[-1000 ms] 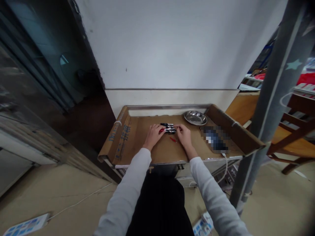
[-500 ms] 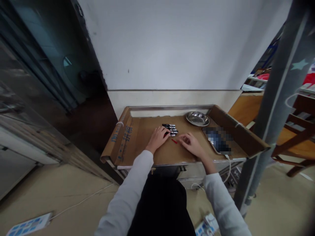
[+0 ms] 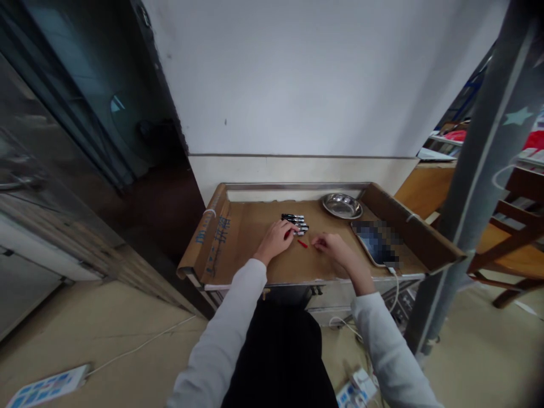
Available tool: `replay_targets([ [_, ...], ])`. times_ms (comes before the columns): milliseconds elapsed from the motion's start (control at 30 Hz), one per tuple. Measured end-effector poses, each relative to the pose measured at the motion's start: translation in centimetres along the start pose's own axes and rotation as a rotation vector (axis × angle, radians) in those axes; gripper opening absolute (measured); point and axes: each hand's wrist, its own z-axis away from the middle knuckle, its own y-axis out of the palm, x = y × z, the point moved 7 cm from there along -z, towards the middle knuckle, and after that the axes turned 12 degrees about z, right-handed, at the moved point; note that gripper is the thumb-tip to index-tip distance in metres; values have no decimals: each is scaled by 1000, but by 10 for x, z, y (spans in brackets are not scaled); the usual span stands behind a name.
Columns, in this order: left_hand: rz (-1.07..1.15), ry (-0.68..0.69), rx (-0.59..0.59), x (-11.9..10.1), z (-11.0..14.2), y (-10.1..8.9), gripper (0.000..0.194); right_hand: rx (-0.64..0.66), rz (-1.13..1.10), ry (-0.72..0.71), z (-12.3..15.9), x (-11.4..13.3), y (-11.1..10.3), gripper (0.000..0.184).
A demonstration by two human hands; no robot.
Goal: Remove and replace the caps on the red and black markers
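Several black-and-silver markers (image 3: pixel 293 217) lie side by side in a row on the brown cardboard surface (image 3: pixel 250 226). My left hand (image 3: pixel 276 240) rests over the near left side of the row, its fingers bent and closed on a marker with a red part (image 3: pixel 288 233), mostly hidden under them. Just right of those fingers lies a small red stick-like piece (image 3: pixel 302 243), touched by neither hand. My right hand (image 3: pixel 334 246) is to the right of that piece, fingers curled together; whatever is in them, if anything, is too small to make out.
A round steel dish (image 3: pixel 342 206) stands at the back right. In front of it lies a phone or tablet (image 3: pixel 374 242) with a white cable (image 3: pixel 398 289) over the front edge. Raised cardboard sides (image 3: pixel 412 226) bound the surface. A grey metal post (image 3: pixel 459 198) rises at right.
My right hand has drawn slightly away from the red piece and its fingers have curled closer together. My left hand stays by the markers. The view has shifted slightly.
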Motion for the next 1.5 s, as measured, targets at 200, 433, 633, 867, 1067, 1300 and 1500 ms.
replay_targets([
  [200, 117, -22, -51, -1, 0, -4, 26, -163, -539, 35, -29, 26, -4, 15],
  [433, 161, 5, -128, 6, -1, -11, 25, -347, -913, 200, -46, 32, 17, 33],
  [633, 157, -52, -188, 12, 0, -15, 23, -338, -632, 117, -33, 34, 9, 29],
  [867, 719, -314, -357, 43, -1, -13, 27, -150, 170, 89, -4, 34, 12, 11],
  [1067, 1053, -420, -386, 52, 1, -4, 31, -136, -112, -8, -17, 33, 9, 9],
  [1300, 1064, -417, -435, 52, 2, -9, 27, -340, -267, -42, -34, 48, -10, 16],
  [1500, 1065, -409, -451, 54, 2, -9, 25, -358, -268, -73, -34, 57, -10, 19],
])
